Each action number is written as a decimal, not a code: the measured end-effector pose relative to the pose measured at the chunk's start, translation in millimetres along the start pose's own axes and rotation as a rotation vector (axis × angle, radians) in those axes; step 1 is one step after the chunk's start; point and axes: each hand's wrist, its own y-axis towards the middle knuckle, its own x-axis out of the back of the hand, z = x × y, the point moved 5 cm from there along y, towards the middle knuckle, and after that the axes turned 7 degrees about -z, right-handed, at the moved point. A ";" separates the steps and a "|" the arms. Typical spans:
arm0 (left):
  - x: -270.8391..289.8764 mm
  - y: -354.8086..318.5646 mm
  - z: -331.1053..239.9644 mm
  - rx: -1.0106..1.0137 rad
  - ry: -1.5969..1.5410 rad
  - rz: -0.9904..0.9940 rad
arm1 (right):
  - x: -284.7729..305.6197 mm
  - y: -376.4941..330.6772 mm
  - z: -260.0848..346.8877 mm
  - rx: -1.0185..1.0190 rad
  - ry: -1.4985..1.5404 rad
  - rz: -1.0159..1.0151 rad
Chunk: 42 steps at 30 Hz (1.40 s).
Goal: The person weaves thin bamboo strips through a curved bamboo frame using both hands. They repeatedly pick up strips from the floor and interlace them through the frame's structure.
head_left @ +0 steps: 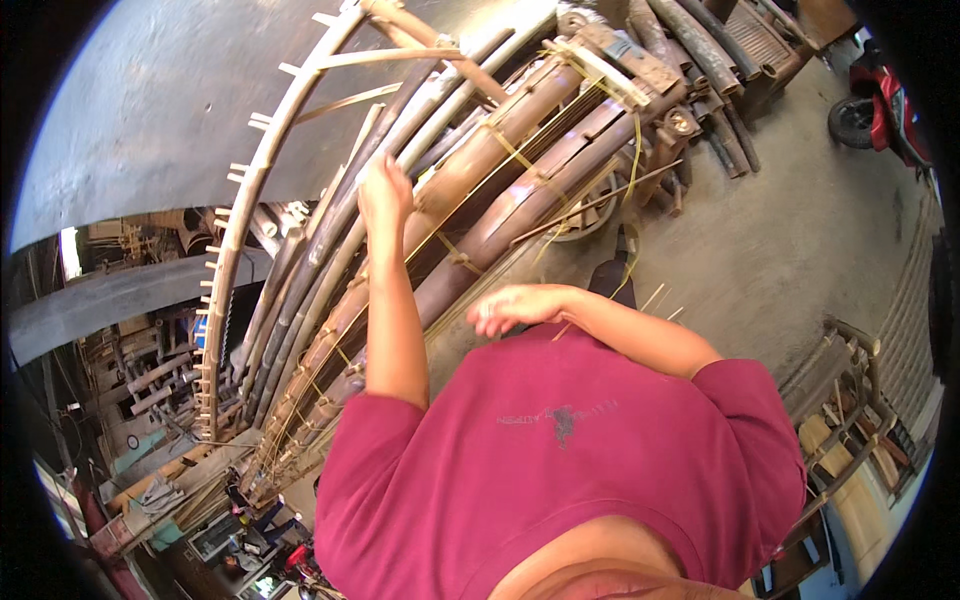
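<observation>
Large brown bamboo tubes (500, 228) run diagonally in front of me, crossed by yellow cord ties (512, 147). My left hand (385, 195) is raised over the left side of this row, near the thinner poles. Its fingers are smeared and partly hidden, so whether it touches a tube is unclear. My right hand (508, 308) is bent in before my chest, just right of the tubes, with curled fingers. Whatever lies in them is too blurred to name. Thin pale strips (655, 297) stick out beyond my right forearm.
A curved wooden frame with short pegs (245, 190) stands at the left before a grey wall (150, 130). More bamboo poles (700, 50) are stacked at the far end. A red motorbike (888, 115) stands far right; a bamboo rack (850, 400) is at the near right.
</observation>
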 end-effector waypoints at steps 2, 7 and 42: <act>-1.6 -55.1 51.7 0.092 0.171 0.455 | -3.9 17.5 -12.0 -0.119 0.361 -0.509; -60.3 -118.4 100.8 -0.108 -0.200 0.307 | -97.5 47.0 90.3 0.810 0.346 -0.542; 41.9 -88.8 212.2 -0.015 -0.158 0.029 | -137.2 100.3 -128.3 0.095 0.380 -0.455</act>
